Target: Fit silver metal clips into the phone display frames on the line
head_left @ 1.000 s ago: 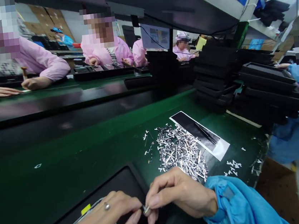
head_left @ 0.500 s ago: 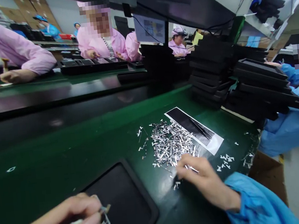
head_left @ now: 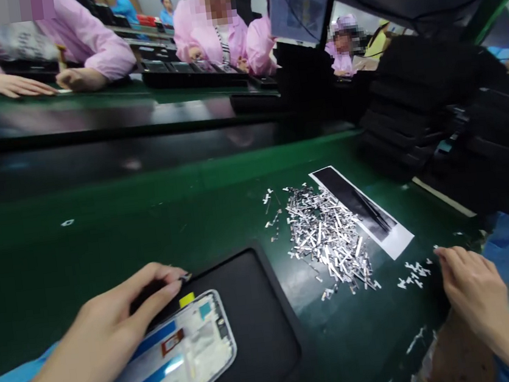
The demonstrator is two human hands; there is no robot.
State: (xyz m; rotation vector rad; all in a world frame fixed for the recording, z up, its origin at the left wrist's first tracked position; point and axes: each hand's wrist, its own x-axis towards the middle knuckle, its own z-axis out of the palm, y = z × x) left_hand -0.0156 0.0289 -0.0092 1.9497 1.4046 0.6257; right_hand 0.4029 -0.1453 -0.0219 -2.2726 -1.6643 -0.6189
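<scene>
My left hand (head_left: 101, 337) lies over the upper left corner of a white phone frame (head_left: 186, 358) with blue strips, which rests in a black tray (head_left: 260, 325). Its thumb and forefinger are pressed together at the tray's top edge, with a tiny dark bit at their tips that I cannot make out. My right hand (head_left: 473, 295) is at the table's right edge, fingers curled, beside a few loose white pieces (head_left: 411, 271). A heap of small silver metal parts (head_left: 329, 244) lies between the tray and that hand.
Tweezers (head_left: 374, 214) lie on a black strip on white paper (head_left: 362, 209) behind the heap. Stacks of black trays (head_left: 432, 103) stand at the right. A dark conveyor belt (head_left: 95, 160) runs across; people in pink coats (head_left: 218, 29) work beyond it.
My right hand left the heap of parts and moved right to the table edge. My left hand brought the phone frame down flat into the black tray. The view tilted down and left.
</scene>
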